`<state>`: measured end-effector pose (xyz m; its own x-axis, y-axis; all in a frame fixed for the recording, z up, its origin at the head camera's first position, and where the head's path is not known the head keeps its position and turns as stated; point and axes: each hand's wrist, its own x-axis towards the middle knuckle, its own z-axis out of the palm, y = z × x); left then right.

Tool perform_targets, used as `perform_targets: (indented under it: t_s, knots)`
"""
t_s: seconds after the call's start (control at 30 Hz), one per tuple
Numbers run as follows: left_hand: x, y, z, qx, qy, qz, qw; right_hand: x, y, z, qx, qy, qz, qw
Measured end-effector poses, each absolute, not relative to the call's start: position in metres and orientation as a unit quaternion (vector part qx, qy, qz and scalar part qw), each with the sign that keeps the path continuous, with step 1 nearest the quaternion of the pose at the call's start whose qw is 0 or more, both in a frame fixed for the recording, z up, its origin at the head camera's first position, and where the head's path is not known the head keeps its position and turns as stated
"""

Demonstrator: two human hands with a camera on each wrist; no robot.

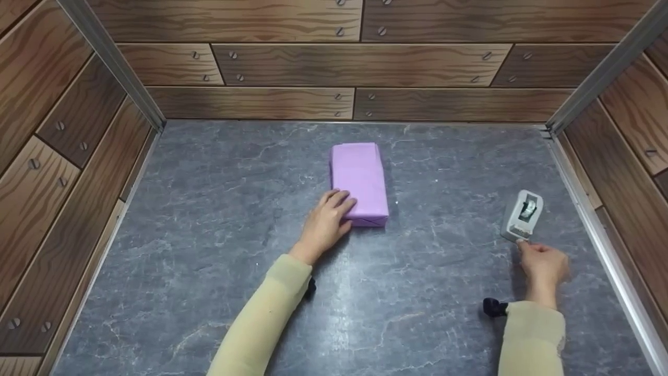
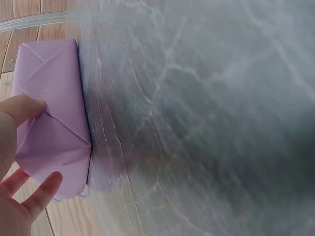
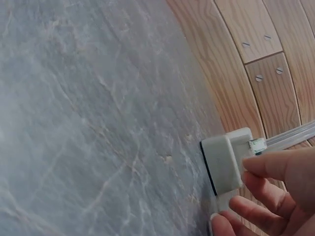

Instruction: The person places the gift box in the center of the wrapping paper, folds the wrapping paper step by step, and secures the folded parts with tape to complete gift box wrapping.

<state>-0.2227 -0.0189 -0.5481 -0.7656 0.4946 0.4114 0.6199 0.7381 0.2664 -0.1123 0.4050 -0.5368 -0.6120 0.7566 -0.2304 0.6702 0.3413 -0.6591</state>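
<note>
On the grey marbled surface lies a box wrapped in purple paper. My left hand holds its near left corner, with fingers on the top and left side. In the left wrist view my thumb presses the folded flap on the box's end. Farther right stands a pale grey tape dispenser with a roll in it, its toothed cutter towards me. At that end my right hand has thumb and forefinger tips together, pinching at the tape's end; the clear tape itself barely shows between them.
Wood-patterned panels stand behind and on both sides of the surface. A metal rail runs along the right edge. Small black wrist cameras hang beside the sleeves.
</note>
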Motion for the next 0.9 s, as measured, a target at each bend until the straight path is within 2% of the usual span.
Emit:
perform_targets:
  t_s: [0.23, 0.63, 0.8, 0.9]
  knots:
    - [-0.221, -0.018, -0.549, -0.305, -0.92, -0.194, 0.153, -0.116, 0.405, -0.542, -0.419, -0.839, 0.338, 0.086]
    - [-0.223, -0.019, -0.548, -0.305, -0.918, -0.196, 0.16, -0.119, 0.409, -0.546, -0.414, -0.844, 0.327, 0.095]
    - [-0.223, -0.019, -0.548, -0.308, -0.916, -0.193, 0.167, -0.115, 0.409, -0.545, -0.4, -0.852, 0.329, 0.075]
    - [-0.223, -0.018, -0.548, -0.31, -0.916, -0.193, 0.167, -0.113, 0.407, -0.536, -0.393, -0.862, 0.318, 0.035]
